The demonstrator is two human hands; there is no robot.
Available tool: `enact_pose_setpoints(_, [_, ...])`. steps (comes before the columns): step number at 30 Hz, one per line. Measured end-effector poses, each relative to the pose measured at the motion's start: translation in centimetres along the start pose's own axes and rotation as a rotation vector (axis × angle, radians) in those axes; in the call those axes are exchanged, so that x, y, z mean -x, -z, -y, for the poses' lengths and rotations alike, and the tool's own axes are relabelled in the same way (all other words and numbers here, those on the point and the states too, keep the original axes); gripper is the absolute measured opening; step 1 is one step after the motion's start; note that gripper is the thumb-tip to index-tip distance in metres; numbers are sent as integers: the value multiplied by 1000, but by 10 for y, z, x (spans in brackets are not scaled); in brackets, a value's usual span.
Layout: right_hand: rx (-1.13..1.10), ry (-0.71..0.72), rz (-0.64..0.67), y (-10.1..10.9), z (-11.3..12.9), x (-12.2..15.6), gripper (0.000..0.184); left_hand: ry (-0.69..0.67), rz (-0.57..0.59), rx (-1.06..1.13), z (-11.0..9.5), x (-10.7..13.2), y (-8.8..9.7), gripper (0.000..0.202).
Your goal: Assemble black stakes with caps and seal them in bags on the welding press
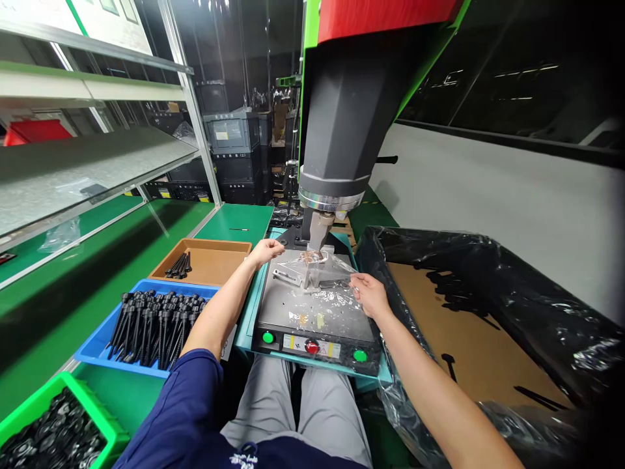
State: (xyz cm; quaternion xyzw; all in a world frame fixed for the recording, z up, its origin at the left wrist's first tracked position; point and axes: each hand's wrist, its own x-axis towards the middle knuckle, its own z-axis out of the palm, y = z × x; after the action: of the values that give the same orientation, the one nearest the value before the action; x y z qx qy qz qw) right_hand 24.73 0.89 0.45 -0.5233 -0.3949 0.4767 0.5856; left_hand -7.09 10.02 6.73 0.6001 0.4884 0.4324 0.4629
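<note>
A sheet of clear plastic film (336, 266) is stretched between my two hands, across the machine's metal bed. My left hand (266, 253) pinches its left end at the bed's far left edge. My right hand (372, 293) grips the other end on the right side of the bed. Between the hands, a small clear fixture block (313, 272) stands under the tip of the machine's horn (319, 231), and the film passes over or in front of it. A small metal clamp-like piece (287, 278) lies left of the block.
Green buttons (268, 337) and a red button (311, 346) line the bed's front. At left are a blue tray (92, 352) of long black parts, a brown tray (219, 254) with several more, and a green bin (92, 404). A plastic-lined box (415, 286) stands at right.
</note>
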Motion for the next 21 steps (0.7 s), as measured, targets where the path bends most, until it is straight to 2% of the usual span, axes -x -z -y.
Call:
enact_pose_setpoints(5, [-10, -12, 5, -1, 0, -1, 41, -105, 155, -242, -1, 3, -6, 38])
enact_pose_setpoints(9, [-14, -18, 2, 0, -1, -2, 42, -140, 149, -424, 3, 3, -9, 19])
enact_pose_setpoints(15, [10, -26, 6, 2, -5, -4, 47, -155, 163, -429, 2, 2, 1, 15])
enact_pose_setpoints(21, [85, -37, 60, 4, -7, -3, 48, -151, 201, -436, -17, -9, 7, 21])
